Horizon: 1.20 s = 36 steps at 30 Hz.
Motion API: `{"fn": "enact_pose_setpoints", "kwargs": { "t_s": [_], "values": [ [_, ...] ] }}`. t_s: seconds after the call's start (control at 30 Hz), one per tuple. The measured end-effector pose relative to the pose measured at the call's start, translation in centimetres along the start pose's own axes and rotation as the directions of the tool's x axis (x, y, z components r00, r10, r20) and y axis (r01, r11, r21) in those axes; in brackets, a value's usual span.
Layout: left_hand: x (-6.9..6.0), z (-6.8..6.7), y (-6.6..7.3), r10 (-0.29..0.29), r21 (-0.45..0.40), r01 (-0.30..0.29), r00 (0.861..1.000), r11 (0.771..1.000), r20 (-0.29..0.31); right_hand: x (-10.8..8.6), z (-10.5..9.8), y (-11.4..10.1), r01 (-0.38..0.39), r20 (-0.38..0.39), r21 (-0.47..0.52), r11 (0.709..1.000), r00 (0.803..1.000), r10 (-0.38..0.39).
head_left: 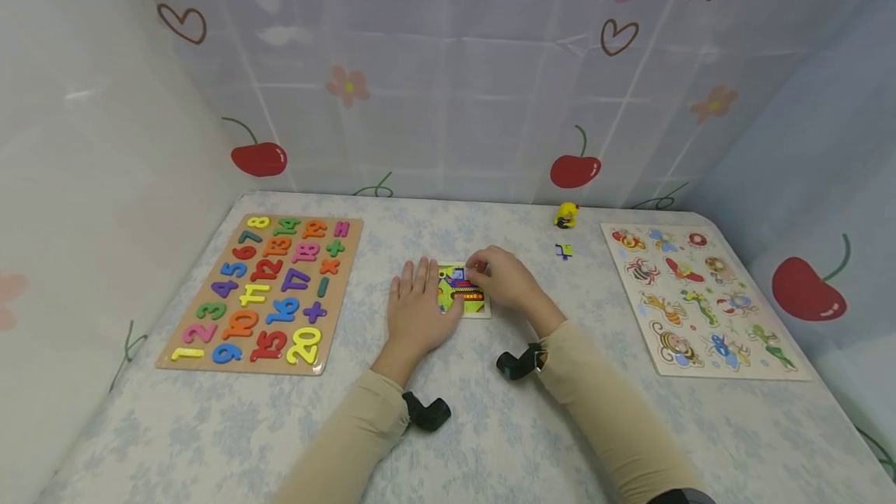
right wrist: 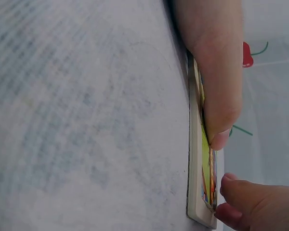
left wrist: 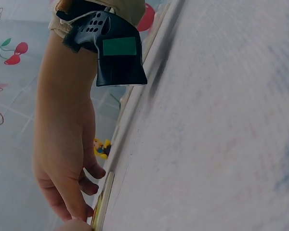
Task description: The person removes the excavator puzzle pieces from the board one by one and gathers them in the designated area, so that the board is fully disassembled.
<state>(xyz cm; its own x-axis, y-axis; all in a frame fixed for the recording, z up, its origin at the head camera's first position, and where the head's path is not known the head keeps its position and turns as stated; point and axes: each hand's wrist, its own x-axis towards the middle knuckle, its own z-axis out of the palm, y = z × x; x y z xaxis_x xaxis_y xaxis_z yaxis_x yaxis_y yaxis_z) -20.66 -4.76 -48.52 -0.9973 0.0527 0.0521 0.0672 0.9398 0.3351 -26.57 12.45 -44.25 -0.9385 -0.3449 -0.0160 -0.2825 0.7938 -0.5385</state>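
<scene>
A small jigsaw puzzle [head_left: 465,304] of a yellow digger in a pale wooden frame lies on the table between the hands. My left hand [head_left: 420,313] rests flat along its left side, fingers straight, the thumb on the puzzle's face. With bent fingers my right hand [head_left: 509,280] pinches a puzzle piece at the upper right of the picture; the fingertips hide most of it. Side-on in the right wrist view, the puzzle's frame [right wrist: 195,183] lies flat, the left thumb [right wrist: 220,96] pressing its face. The left wrist view shows the right hand [left wrist: 62,159] from the side.
A loose puzzle piece [head_left: 563,251] lies to the right, below a small yellow toy figure [head_left: 566,215]. The number board [head_left: 336,294] is at the left, the insect-picture board [head_left: 665,333] at the right. A printed curtain [head_left: 448,99] stands behind the table.
</scene>
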Motion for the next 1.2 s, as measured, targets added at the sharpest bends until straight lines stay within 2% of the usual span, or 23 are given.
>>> {"fn": "enact_pose_setpoints", "kwargs": {
  "t_s": [0.73, 0.97, 1.2],
  "values": [
    [0.0, -0.3, 0.0, 0.003, -0.022, -0.002, 1.000, 1.000, 0.021, 0.7, 0.3, -0.1, -0.044, 0.081, 0.022, 0.999, 0.996, 0.042],
    [-0.1, -0.3, -0.1, 0.007, -0.017, -0.007, 1.000, 1.000, 0.022, 1.0, 0.6, -0.1, -0.055, 0.052, 0.081, 0.995, 0.997, 0.051],
    [0.0, -0.3, -0.1, 0.005, -0.012, -0.005, 1.000, 1.000, 0.029, 1.0, 0.8, 0.1, -0.089, 0.001, 0.189, 0.978, 0.996, 0.090]
  ]
}}
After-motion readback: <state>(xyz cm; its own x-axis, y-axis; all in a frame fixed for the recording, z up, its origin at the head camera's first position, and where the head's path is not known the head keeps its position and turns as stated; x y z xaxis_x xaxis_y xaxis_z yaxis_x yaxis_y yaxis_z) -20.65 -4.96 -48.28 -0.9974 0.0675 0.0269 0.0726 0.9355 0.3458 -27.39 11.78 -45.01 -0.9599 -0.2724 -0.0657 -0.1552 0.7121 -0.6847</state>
